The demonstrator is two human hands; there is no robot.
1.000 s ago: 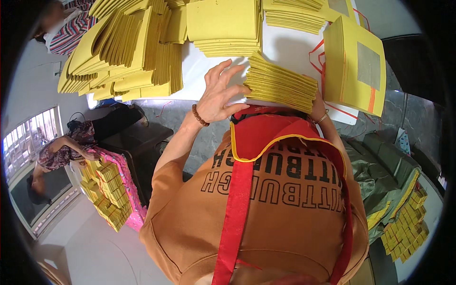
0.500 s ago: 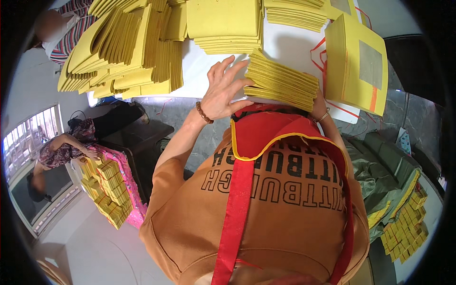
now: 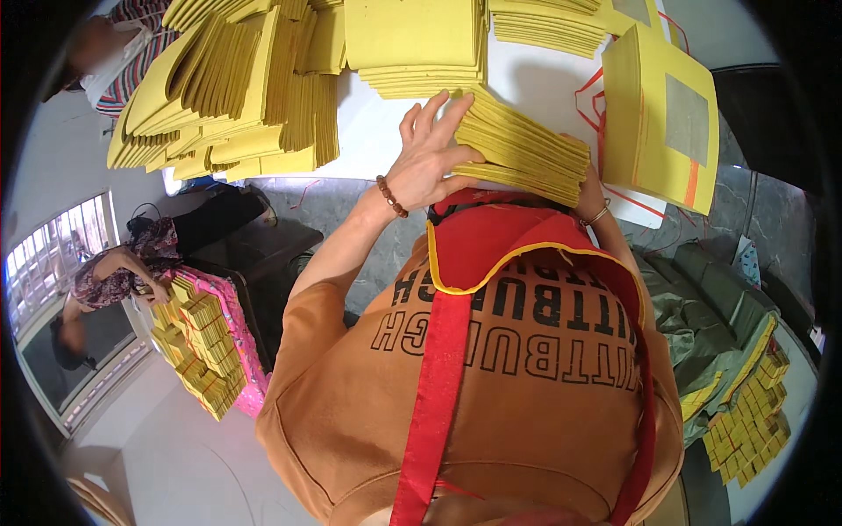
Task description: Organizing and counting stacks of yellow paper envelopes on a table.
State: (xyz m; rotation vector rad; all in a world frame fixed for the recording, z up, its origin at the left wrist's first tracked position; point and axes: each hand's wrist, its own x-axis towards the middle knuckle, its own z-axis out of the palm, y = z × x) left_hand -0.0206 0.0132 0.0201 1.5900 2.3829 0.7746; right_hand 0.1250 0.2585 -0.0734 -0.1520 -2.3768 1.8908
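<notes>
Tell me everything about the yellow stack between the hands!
The yellow stack is many thin, paper-like layers, parting at the lower left. It slants down rightward at the near edge of the white table. The left hand touches its left end; the right hand, partly hidden, is at its right.

Across the twelve o'clock side runs a white table (image 3: 360, 145), bearing a broad heap of folded yellow sheets (image 3: 241, 101) toward ten-thirty, a flat pile (image 3: 412, 35) at twelve and a smaller one (image 3: 548, 31) at one. A thick yellow block (image 3: 658, 123) rests at two, with red strings (image 3: 587, 92) beside it. Toward one-thirty, a pleated yellow bundle (image 3: 526, 149) sits at the near edge, its support hidden.
</notes>
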